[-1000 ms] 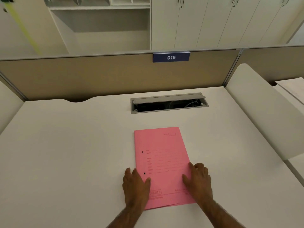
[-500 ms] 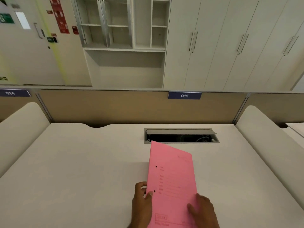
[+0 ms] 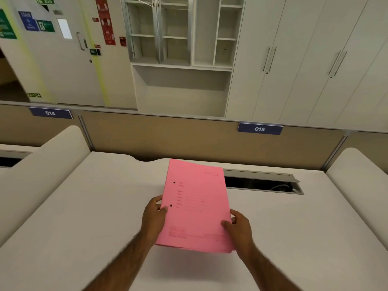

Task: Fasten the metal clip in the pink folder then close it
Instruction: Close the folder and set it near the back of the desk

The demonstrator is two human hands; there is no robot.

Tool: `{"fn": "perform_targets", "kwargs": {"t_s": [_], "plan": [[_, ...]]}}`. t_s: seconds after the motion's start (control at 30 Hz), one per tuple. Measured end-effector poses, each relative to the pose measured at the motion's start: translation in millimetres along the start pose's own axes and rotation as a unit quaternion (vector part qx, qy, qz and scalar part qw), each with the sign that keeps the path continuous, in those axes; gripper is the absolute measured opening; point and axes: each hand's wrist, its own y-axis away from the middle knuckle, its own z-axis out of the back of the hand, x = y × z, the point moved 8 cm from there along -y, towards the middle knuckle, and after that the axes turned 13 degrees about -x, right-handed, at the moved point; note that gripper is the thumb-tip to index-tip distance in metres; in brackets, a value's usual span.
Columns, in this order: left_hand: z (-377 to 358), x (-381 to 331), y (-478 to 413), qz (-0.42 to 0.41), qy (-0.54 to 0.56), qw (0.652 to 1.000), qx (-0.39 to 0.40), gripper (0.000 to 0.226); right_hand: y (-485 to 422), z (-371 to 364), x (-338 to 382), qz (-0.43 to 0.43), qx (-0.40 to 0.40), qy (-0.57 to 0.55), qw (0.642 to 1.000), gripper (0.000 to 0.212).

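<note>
The pink folder (image 3: pixel 196 206) is closed and held up off the white desk (image 3: pixel 84 217), tilted with its far edge raised. Its front cover shows printed lines and two small dark holes near the left edge. My left hand (image 3: pixel 154 219) grips the folder's left edge, thumb on the cover beside the lower hole. My right hand (image 3: pixel 238 226) grips the lower right edge, thumb on top. The metal clip is hidden inside.
A cable slot with a raised grey lid (image 3: pixel 262 182) lies in the desk behind the folder. A beige partition (image 3: pixel 168 139) with the label 015 (image 3: pixel 260 129) closes the back. Rounded side dividers (image 3: pixel 357 185) flank the desk. Cupboards and shelves stand beyond.
The folder lay flat on the desk under both hands a second ago. Both hands have since lifted it off the surface and tilted it, and the view has swung up and left.
</note>
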Motion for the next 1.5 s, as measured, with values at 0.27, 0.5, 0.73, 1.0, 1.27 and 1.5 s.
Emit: {"fn": "perform_targets", "kwargs": {"t_s": [0.27,0.5,0.73,1.0,1.27,1.5], "plan": [[-4,1,-83,-0.028,-0.085,0.995,0.034,0.024,-49,-78,31,0.001,-0.004,0.001,1.0,0.046],[-25,38,-141,-0.04,-0.14,0.989,0.013,0.029,-91,-136,26,0.01,0.012,0.024,1.0,0.043],[-46,57,-181,-0.059,-0.205,0.977,-0.008,0.05,-124,-172,15,0.015,0.007,0.026,1.0,0.044],[-59,63,-204,-0.07,-0.218,0.973,-0.034,0.044,-139,-194,6,0.027,0.018,0.063,0.997,0.038],[-89,88,-193,-0.188,-0.396,0.897,0.056,0.075,-136,-200,9,0.184,-0.004,0.339,0.923,0.041],[-92,112,-189,-0.24,-0.451,0.859,0.04,0.086,-121,-215,-21,0.232,0.08,0.385,0.89,0.081]]}}
